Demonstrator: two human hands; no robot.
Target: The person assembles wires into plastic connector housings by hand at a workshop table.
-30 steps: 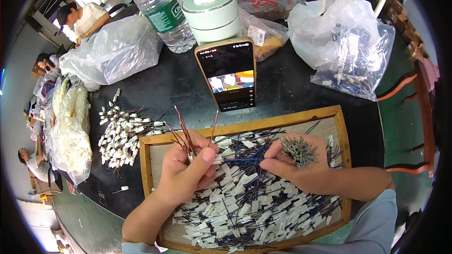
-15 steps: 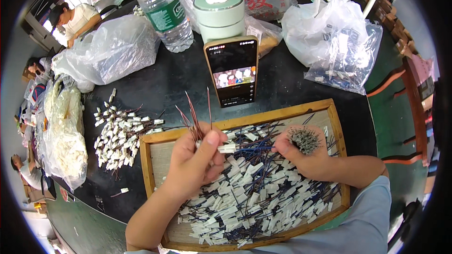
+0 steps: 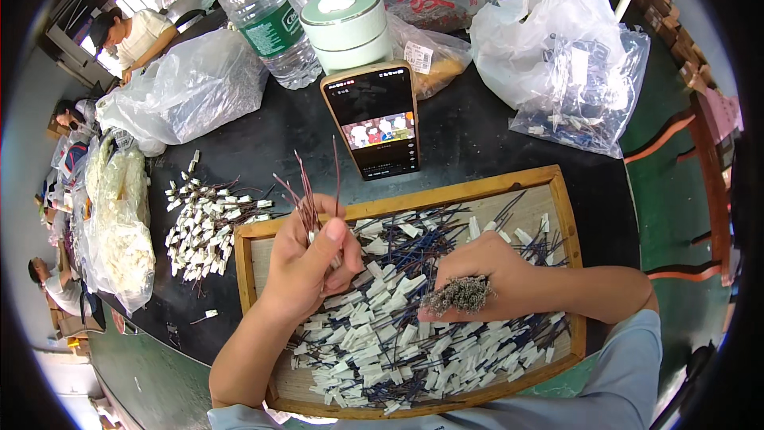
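Note:
Several thin brown wires (image 3: 305, 179) stick up out of my left hand (image 3: 306, 263), whose thumb and fingers are closed round their lower ends. My right hand (image 3: 497, 271) is closed round a bundle of thin wires; its dense grey tips (image 3: 460, 295) poke out of the fist, and the rest is hidden. The right fingertips are down among the white connectors with dark blue and brown wires (image 3: 398, 342), and I cannot see what they touch. These connectors fill a shallow wood-framed tray (image 3: 446, 193) beneath both hands.
Left of the tray lies a pile of white connectors with brown wires (image 3: 207, 219). Behind the tray, a phone (image 3: 374, 123) leans against a pale green lidded container (image 3: 344, 32). A water bottle (image 3: 267, 28) and plastic bags (image 3: 549, 64) stand farther back. Other people sit at the far left.
My right hand has moved left and down over the connectors, turning its bundle toward me. The blue-wired white connector that was between my hands no longer shows there. My left hand has shifted slightly left.

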